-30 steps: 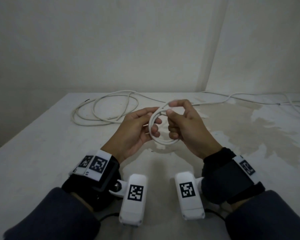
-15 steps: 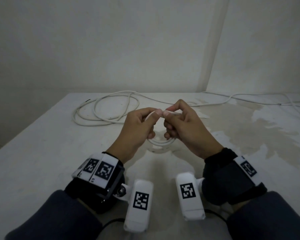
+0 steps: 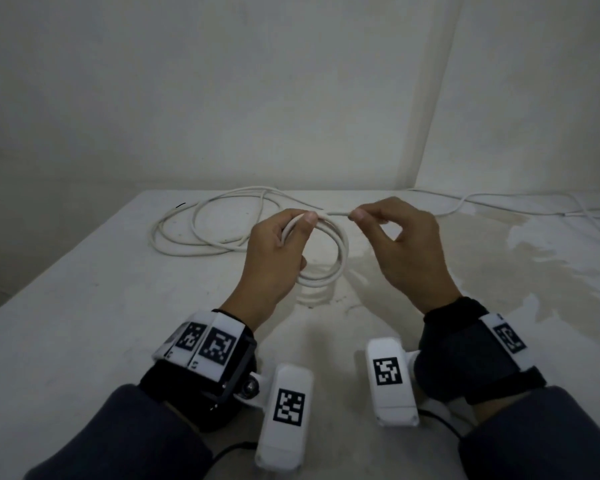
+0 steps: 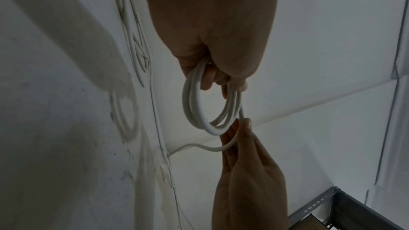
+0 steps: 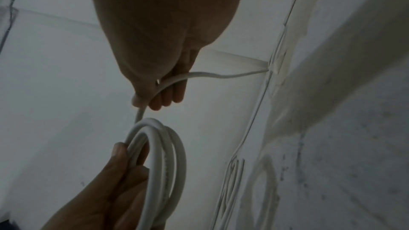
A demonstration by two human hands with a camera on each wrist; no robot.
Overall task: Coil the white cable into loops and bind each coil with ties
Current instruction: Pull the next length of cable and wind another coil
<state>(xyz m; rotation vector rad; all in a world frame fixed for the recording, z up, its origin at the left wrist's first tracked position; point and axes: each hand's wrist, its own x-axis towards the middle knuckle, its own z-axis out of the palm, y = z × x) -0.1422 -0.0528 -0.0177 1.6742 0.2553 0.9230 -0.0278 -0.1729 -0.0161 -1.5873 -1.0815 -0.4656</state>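
Note:
My left hand [image 3: 280,251] grips a small coil of white cable [image 3: 336,261] of about three loops, held above the table; the coil [image 4: 199,107] hangs from its curled fingers in the left wrist view. My right hand [image 3: 392,244] pinches the free run of the cable [image 3: 340,213] between thumb and fingertips just right of the coil. In the right wrist view the cable [image 5: 199,74] passes through the right fingers and trails off to the table, with the coil [image 5: 159,155] below. No tie shows in any view.
A larger loose loop of white cable [image 3: 201,230] lies on the white table [image 3: 84,306] at the far left. More cable [image 3: 520,206] runs along the back right by the wall. The tabletop on the right is stained. A metal shelf corner [image 4: 345,209] appears in the left wrist view.
The hands have drawn apart: the right hand has slid rightward along the cable, leaving a short straight stretch between the hands. The coil hangs larger and more open below the left hand.

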